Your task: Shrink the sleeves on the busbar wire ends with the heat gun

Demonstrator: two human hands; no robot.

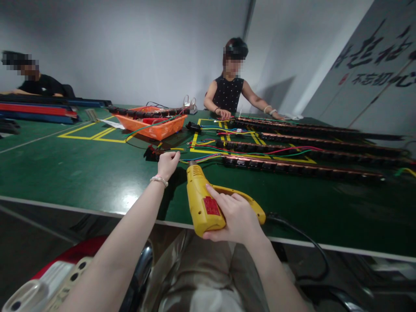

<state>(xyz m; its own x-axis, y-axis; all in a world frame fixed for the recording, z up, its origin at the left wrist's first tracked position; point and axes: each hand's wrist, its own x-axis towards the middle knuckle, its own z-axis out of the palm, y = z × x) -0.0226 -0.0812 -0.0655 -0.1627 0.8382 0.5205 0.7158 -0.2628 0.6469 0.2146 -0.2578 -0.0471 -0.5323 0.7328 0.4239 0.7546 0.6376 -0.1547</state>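
Observation:
My right hand (pixel 237 216) is wrapped round a yellow heat gun (pixel 199 201), whose nozzle points away from me toward the coloured wires (pixel 203 158). A black cord trails from the gun's handle end over the table edge. My left hand (pixel 168 164) is closed at the left end of these wires; its fingertips are mostly hidden. Just left of that hand lies a small black part (pixel 150 152) with thin leads. The wires run right to the nearest long black strip (pixel 292 167) with copper-coloured edges.
Several similar strips (pixel 312 141) lie further back on the green table (pixel 97 173), which has yellow tape outlines. An orange basket (pixel 162 130) holds dark strips. A co-worker (pixel 229 93) sits opposite, hands on the wires and table; another person (pixel 45 84) is at far left.

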